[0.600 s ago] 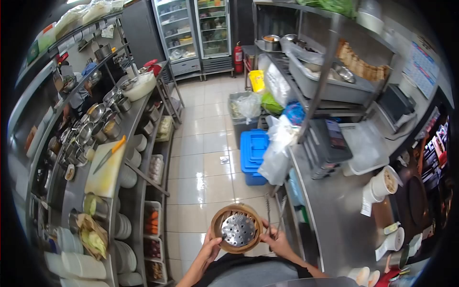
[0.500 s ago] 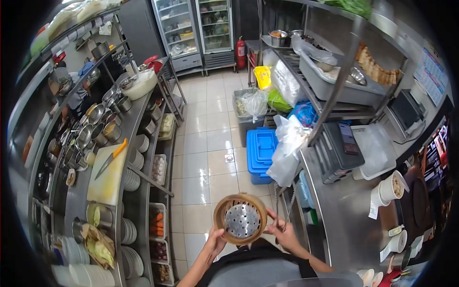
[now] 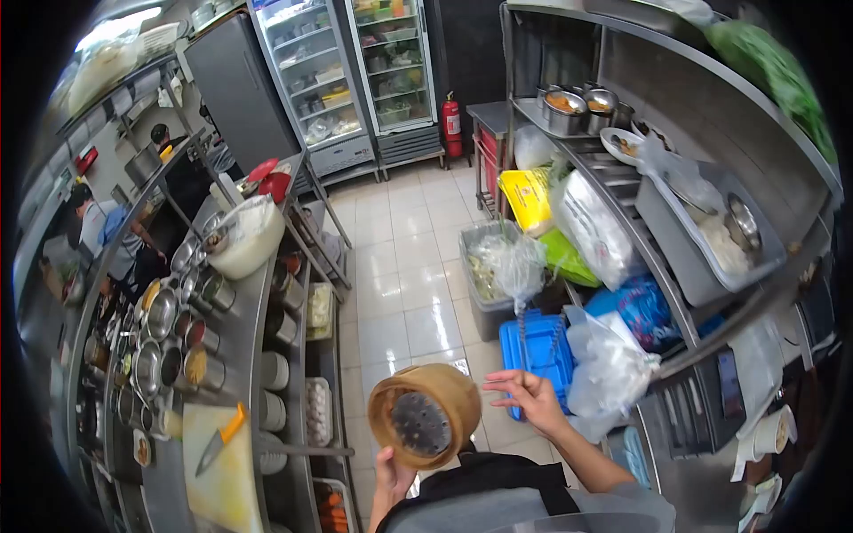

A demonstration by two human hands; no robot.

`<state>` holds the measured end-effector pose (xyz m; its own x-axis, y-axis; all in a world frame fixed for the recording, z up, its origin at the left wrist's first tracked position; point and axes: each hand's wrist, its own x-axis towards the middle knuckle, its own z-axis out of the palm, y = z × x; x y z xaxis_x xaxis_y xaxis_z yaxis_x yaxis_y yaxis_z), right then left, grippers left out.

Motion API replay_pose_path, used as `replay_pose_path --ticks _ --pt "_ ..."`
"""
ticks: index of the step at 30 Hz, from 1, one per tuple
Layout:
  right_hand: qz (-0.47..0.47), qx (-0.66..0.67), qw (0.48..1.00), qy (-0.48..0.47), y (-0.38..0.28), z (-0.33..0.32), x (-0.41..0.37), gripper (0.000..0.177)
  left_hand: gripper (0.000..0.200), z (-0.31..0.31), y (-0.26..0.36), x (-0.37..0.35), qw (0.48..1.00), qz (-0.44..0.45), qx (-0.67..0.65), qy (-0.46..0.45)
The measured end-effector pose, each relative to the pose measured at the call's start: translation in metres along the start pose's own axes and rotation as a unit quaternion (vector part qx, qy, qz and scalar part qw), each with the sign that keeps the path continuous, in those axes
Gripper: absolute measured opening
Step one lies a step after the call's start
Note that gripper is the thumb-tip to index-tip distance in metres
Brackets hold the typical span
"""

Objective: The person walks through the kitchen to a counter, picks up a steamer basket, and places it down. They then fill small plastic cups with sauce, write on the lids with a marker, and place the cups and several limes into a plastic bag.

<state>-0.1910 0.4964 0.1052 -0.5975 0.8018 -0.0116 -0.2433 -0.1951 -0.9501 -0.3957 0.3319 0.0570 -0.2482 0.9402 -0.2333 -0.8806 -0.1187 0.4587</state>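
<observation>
My left hand (image 3: 391, 478) grips the lower left rim of a round bamboo steamer basket (image 3: 464, 400). The basket is tilted, its opening turned toward me, with a dark perforated metal plate (image 3: 421, 424) inside. To its right, apart from it, is my right hand (image 3: 531, 401), with some fingers stretched toward the basket. Thin metal tongs (image 3: 522, 342) appear to be held in this hand, their two arms spread forward over a blue lidded bin (image 3: 539, 355). Where the fingers meet the tongs is hard to see.
On the left counter lie a cutting board (image 3: 218, 480) with an orange-handled knife (image 3: 222, 437) and several metal pots. A grey bin (image 3: 489, 306), plastic bags (image 3: 613, 360) and a rack (image 3: 613, 191) stand right. Two people (image 3: 115, 231) are beyond the left shelves; glass-door fridges stand behind.
My right hand has left the basket and moved up and right with the tongs. The basket has shifted left and tilted further in my left hand. My view has swung slightly.
</observation>
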Motion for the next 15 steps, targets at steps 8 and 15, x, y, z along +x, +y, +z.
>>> replay_pose_path --ticks 8,15 --pt "0.038 -0.252 0.964 -0.082 0.048 0.028 0.317 0.034 0.068 -0.089 0.126 0.108 0.987 0.123 0.045 0.089" --pt "0.088 -0.504 0.853 0.104 0.219 -0.113 0.442 0.041 0.068 -0.074 0.232 0.308 0.97 0.179 0.059 0.155"
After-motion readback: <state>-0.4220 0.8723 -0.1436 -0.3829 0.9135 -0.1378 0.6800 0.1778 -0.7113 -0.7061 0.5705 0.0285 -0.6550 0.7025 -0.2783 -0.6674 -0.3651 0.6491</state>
